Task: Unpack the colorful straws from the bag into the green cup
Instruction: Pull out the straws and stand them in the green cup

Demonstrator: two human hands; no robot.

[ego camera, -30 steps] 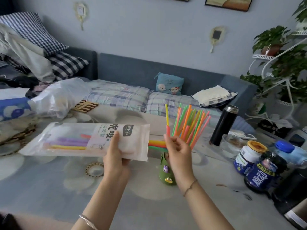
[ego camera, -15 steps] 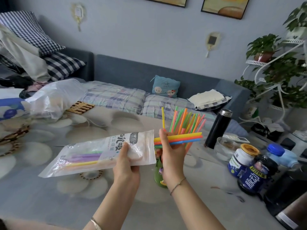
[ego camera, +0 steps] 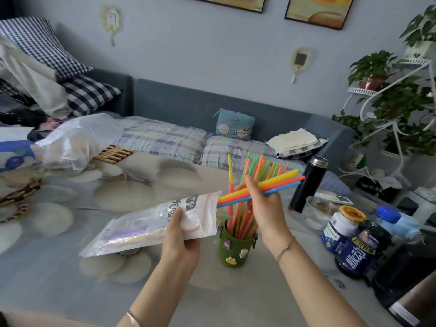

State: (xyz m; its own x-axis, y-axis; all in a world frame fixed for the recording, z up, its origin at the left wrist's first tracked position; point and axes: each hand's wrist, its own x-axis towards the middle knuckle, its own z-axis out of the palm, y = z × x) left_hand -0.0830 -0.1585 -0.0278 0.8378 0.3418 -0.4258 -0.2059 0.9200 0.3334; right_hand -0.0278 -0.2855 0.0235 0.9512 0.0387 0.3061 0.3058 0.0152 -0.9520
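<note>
My left hand (ego camera: 180, 234) grips the white straw bag (ego camera: 151, 225) near its open right end, holding it tilted above the table. Purple and yellow straws show through the bag's clear part. My right hand (ego camera: 264, 206) pinches a small bunch of yellow, orange, red and blue straws (ego camera: 280, 182), which stick halfway out of the bag's mouth and point right. Below them stands the green cup (ego camera: 236, 249) with small charms on it, holding several upright orange, green, yellow and pink straws (ego camera: 245, 218).
A black flask (ego camera: 309, 182), a glass bowl (ego camera: 317, 212), a white jar (ego camera: 342, 227), a dark drink bottle (ego camera: 361, 251) and a blue-capped bottle (ego camera: 396, 220) crowd the table's right side. A crumpled plastic bag (ego camera: 77, 140) lies far left. A sofa runs behind the table.
My right hand has left the straws in the cup, taken a bunch at the bag's mouth and drawn it out to the right. The bag has tilted and come nearer the cup.
</note>
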